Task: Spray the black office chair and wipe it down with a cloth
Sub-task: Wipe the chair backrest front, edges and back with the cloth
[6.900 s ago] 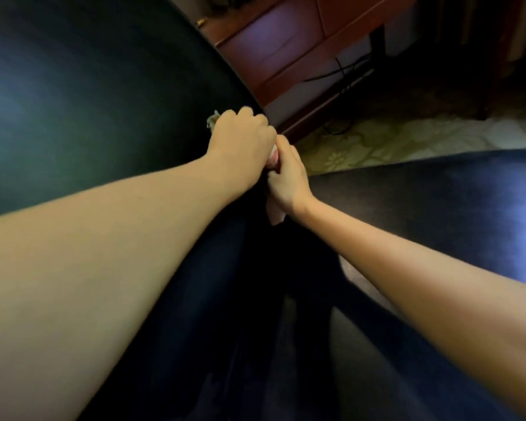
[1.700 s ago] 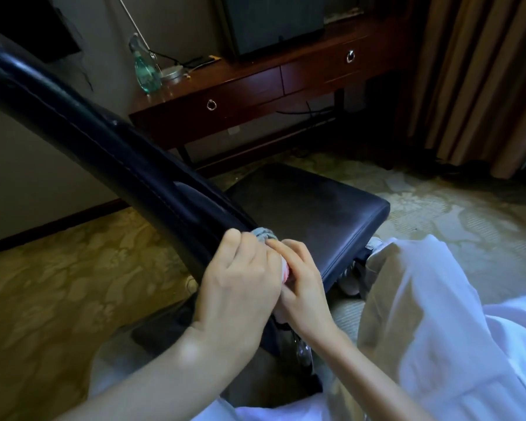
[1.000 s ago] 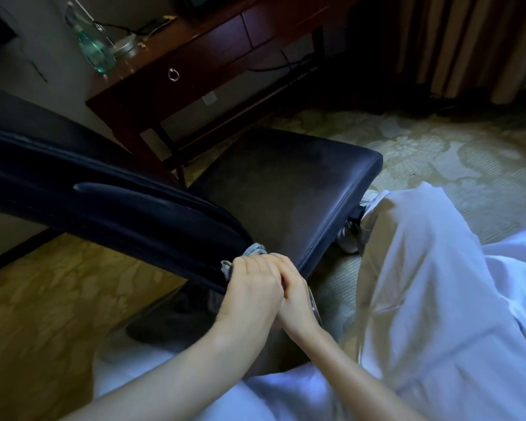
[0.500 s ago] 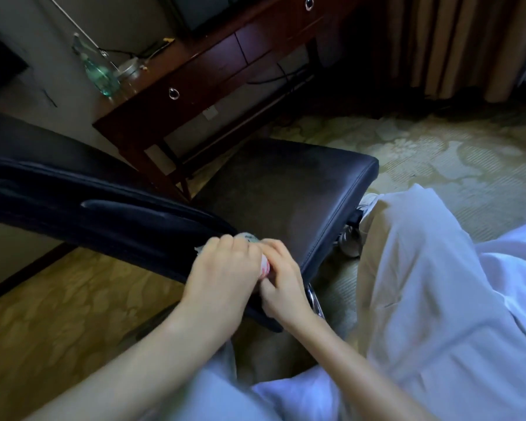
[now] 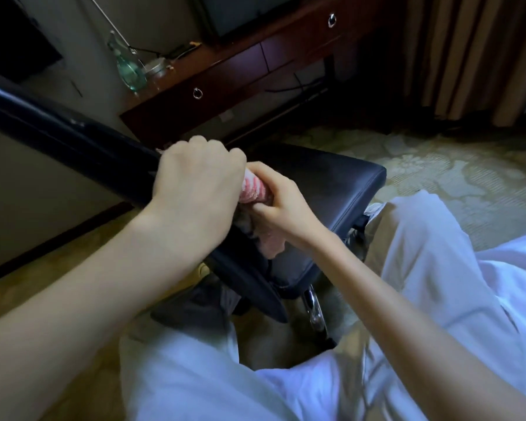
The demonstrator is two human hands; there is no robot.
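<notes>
The black office chair fills the middle of the head view, its backrest edge (image 5: pixel 73 141) running from the upper left down to the centre and its seat (image 5: pixel 325 189) behind my hands. A pink-and-white striped cloth (image 5: pixel 254 189) is wrapped over the backrest edge. My left hand (image 5: pixel 195 180) grips the cloth from the left, fingers curled over the edge. My right hand (image 5: pixel 281 205) pinches the cloth's other end, with a loose pink tail hanging below it. A green glass spray bottle (image 5: pixel 129 68) stands on the wooden desk at the back.
A dark wooden desk (image 5: pixel 243 65) with ring-pull drawers stands behind the chair, cables hanging under it. Curtains (image 5: pixel 468 56) hang at the right. Patterned carpet (image 5: pixel 456 177) covers the floor. My legs in white trousers (image 5: pixel 422 268) flank the chair's chrome base (image 5: pixel 313 305).
Both hands have slid the cloth up along the backrest edge. More of the pink striped cloth now shows between them. The camera has tilted.
</notes>
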